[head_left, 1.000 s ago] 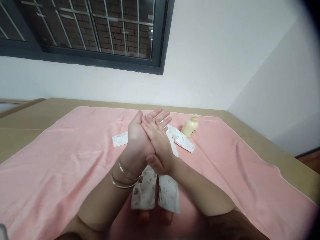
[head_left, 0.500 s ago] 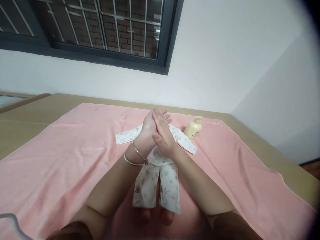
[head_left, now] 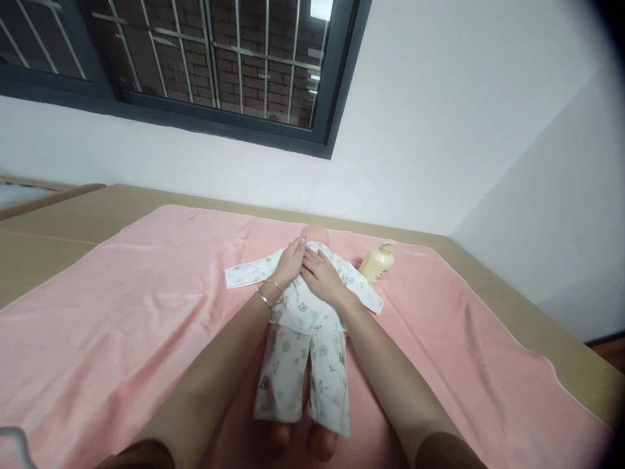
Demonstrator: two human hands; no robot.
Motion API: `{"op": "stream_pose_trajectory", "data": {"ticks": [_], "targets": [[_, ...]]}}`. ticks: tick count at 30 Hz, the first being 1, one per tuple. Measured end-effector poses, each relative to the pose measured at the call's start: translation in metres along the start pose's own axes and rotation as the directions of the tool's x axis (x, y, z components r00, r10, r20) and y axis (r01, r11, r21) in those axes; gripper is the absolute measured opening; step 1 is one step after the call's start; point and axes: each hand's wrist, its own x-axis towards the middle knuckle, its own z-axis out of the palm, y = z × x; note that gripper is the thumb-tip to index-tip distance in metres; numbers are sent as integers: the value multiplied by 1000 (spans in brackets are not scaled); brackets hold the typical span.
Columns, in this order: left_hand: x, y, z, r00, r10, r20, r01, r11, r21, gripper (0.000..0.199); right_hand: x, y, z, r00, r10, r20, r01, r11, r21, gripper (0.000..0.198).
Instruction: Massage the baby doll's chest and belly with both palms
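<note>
One left hand (head_left: pixel 290 260), one right hand (head_left: pixel 323 276), laid open flat, gripping nothing, on clothed doll (head_left: pixel 308 309), yellow bottle (head_left: pixel 378 264) nearby

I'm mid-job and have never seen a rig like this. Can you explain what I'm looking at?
There is no machine: a camera on a person's head looks forward and down at two bare hands. A doll in a white patterned shirt and trousers lies on a pink cloth. The left hand and right hand appear to rest flat on the shirt, fingers touching or nearly so, gripping nothing. A yellow bottle stands by the sleeve on the right.
</note>
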Motion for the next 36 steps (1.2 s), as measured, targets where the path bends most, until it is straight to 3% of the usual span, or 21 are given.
{"op": "stream_pose_trajectory", "data": {"ticks": [5,9,11,14,16,18,20,23,27,30,33,36], "targets": [[-5,-10,4,1000,23,14,-25,992,127,42,-1,30,-5,975,220,-24,-220,975,19,52],[-4,-11,3,1000,1,-24,2,991,133,44,-1,10,-3,853,520,-51,-522,844,-121,67],[-2,-16,4,999,-20,-38,25,991,132,48,-1,-12,2,797,602,-52,-598,774,-208,73],[2,-26,6,997,-59,-54,65,991,119,56,1,-34,7,881,474,-1,-455,845,-282,64],[5,-32,7,996,-73,-57,78,992,102,59,2,-30,6,945,323,52,-300,917,-262,54],[7,-34,7,997,-64,-49,68,992,103,61,4,-15,1,972,212,97,-189,961,-200,49],[6,-33,6,997,-55,-46,60,991,119,61,5,4,-4,973,210,100,-194,970,-144,48],[4,-28,6,997,-59,-57,65,991,115,62,5,16,-8,929,365,51,-355,923,-146,56],[5,-25,5,993,-106,-57,108,994,26,66,1,-12,0,846,533,7,-512,815,-273,66],[8,-28,5,985,-163,-48,157,982,-101,73,-1,-31,6,918,390,72,-349,880,-321,61],[11,-32,3,981,-191,-37,182,967,-178,79,2,-18,3,972,190,140,-154,960,-233,51],[13,-36,2,984,-178,-27,169,964,-204,81,5,10,-4,963,251,101,-237,963,-131,50]]}}
